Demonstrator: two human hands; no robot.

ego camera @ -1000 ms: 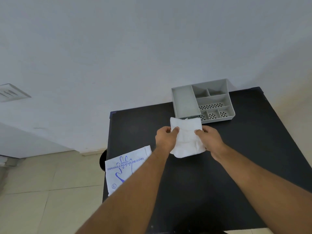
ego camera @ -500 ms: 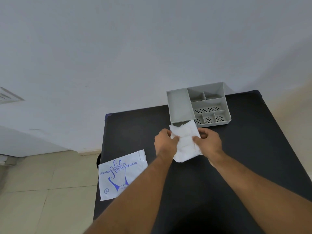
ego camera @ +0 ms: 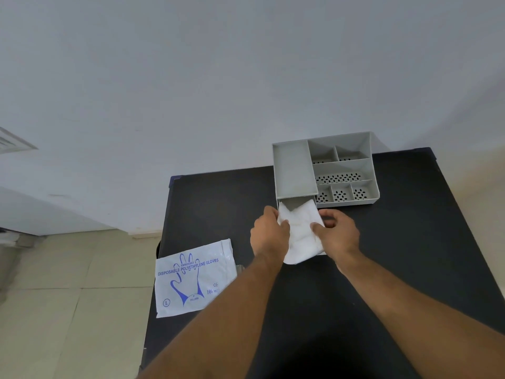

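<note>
I work from single view: head camera, wide-angle, worn high. Looks forward and down across table (ego camera: 410, 242). Faces wall (ego camera: 246, 77), which fills upper half of frame. Forearms enter from bottom edge; left hand (ego camera: 269, 233) and right hand (ego camera: 337, 235) sit near centre, close to lens. Tray (ego camera: 293, 170) lies just beyond hands, at table's far edge against wall. Floor (ego camera: 68, 283) shows lower left; glove pack (ego camera: 194, 277) overhangs table's left edge. Table edges splay outward toward bottom of frame.

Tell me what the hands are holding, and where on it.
Both hold the white folded bundle: the left hand grips its left edge, the right hand its right edge.
</note>
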